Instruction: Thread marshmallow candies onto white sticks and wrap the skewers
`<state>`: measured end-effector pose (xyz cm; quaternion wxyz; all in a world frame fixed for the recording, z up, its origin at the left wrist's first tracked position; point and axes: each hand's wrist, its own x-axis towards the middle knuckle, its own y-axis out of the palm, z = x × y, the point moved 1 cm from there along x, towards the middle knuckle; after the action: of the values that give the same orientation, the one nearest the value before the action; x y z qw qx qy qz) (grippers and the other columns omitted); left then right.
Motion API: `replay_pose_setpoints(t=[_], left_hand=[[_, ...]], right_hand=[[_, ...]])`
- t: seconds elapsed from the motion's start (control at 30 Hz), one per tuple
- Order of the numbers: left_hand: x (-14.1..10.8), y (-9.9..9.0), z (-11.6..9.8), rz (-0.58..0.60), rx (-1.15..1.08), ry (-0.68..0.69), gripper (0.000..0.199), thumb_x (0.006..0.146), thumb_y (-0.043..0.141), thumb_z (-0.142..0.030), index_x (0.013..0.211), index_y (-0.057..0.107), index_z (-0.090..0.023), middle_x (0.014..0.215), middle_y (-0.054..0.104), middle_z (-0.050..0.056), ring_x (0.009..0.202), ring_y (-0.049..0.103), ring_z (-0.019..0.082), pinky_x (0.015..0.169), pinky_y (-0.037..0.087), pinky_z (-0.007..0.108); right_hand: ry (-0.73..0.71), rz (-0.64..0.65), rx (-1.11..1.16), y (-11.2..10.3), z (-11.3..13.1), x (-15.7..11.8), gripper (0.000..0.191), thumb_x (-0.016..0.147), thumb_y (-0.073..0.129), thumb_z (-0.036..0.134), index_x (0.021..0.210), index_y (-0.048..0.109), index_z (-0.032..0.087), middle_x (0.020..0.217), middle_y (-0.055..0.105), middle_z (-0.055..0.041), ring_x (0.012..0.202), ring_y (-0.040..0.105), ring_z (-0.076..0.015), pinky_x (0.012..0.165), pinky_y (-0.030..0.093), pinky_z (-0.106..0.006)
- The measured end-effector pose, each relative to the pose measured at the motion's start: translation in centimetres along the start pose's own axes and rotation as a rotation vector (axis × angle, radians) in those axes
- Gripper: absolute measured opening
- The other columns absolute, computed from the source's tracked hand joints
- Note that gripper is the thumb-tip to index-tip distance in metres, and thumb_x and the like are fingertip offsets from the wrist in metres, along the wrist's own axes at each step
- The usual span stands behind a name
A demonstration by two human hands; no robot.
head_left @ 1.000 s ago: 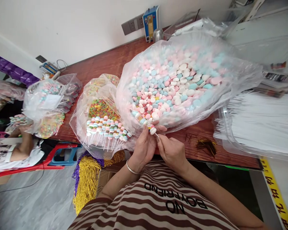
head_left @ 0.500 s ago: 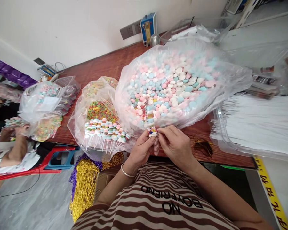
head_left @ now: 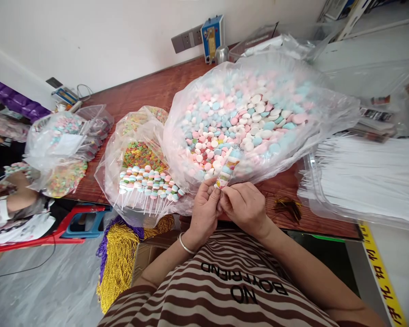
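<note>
A wrapped candy skewer (head_left: 229, 167), stacked with pale blue, white and yellowish pieces in a clear printed wrapper, leans to the right over the front of a big candy bag. My left hand (head_left: 205, 210) grips its lower end between thumb and fingers. Close beside it, my right hand (head_left: 246, 205) is closed, with its fingertips pinched at the bottom of the skewer; the stick itself is hidden by my fingers. Just beyond both hands lies the large clear bag (head_left: 177, 113) of loose pink, white and blue candies (head_left: 255, 118).
Left of my hands, finished-looking candy skewers (head_left: 150, 181) lie on a bag of small colourful rings (head_left: 139, 156). White sticks (head_left: 357, 177) fill a clear tray at right. Brown-gold twist ties (head_left: 289, 209) lie near the table edge. A co-worker's arm (head_left: 20, 195) shows at far left.
The wrapped skewer has swung from nearly upright to a rightward lean, and more of its side shows. Both hands have shifted slightly, and my right fingers have curled in closer to its lower end.
</note>
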<state>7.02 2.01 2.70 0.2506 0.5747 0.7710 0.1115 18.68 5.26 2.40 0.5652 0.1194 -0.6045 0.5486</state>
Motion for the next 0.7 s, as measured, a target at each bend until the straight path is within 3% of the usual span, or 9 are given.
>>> replay_pose_setpoints(t=[0.27, 0.43, 0.53, 0.7], left_hand=[[0.4, -0.1, 0.0, -0.089, 0.04, 0.137, 0.035, 0.082, 0.081, -0.036, 0.11, 0.066, -0.023, 0.074, 0.061, -0.006, 0.06, 0.051, 0.006, 0.059, 0.042, 0.016], [0.9, 0.2, -0.5, -0.087, -0.146, 0.095, 0.041, 0.078, 0.084, -0.034, 0.111, 0.063, -0.024, 0.084, 0.069, -0.003, 0.078, 0.064, 0.01, 0.082, 0.05, 0.022], [1.0, 0.4, -0.4, -0.054, -0.184, 0.037, 0.033, 0.076, 0.085, -0.028, 0.099, 0.062, -0.022, 0.092, 0.072, -0.001, 0.084, 0.067, 0.01, 0.087, 0.05, 0.023], [1.1, 0.5, 0.0, -0.036, -0.149, 0.034, 0.035, 0.073, 0.087, -0.025, 0.095, 0.061, -0.02, 0.09, 0.072, 0.0, 0.091, 0.07, 0.015, 0.092, 0.05, 0.028]], right_hand=[[0.291, 0.09, 0.396, 0.7, -0.1, 0.0, 0.012, 0.096, 0.052, 0.016, 0.087, 0.059, 0.021, 0.076, 0.062, -0.0029, 0.069, 0.06, -0.017, 0.065, 0.048, -0.028], [0.723, 0.313, 0.616, 0.7, 1.3, -1.2, 0.016, 0.1, 0.055, 0.036, 0.092, 0.057, 0.022, 0.079, 0.069, -0.0018, 0.067, 0.063, -0.0164, 0.059, 0.048, -0.026], [0.732, 0.441, 0.581, 0.9, 2.0, -2.0, 0.02, 0.102, 0.049, 0.039, 0.096, 0.057, 0.021, 0.079, 0.071, -0.0029, 0.064, 0.065, -0.0185, 0.057, 0.045, -0.028], [0.686, 0.284, 0.557, 0.7, 1.4, -2.1, 0.023, 0.104, 0.043, 0.032, 0.106, 0.063, 0.021, 0.086, 0.073, -0.0062, 0.074, 0.068, -0.0209, 0.064, 0.048, -0.03]])
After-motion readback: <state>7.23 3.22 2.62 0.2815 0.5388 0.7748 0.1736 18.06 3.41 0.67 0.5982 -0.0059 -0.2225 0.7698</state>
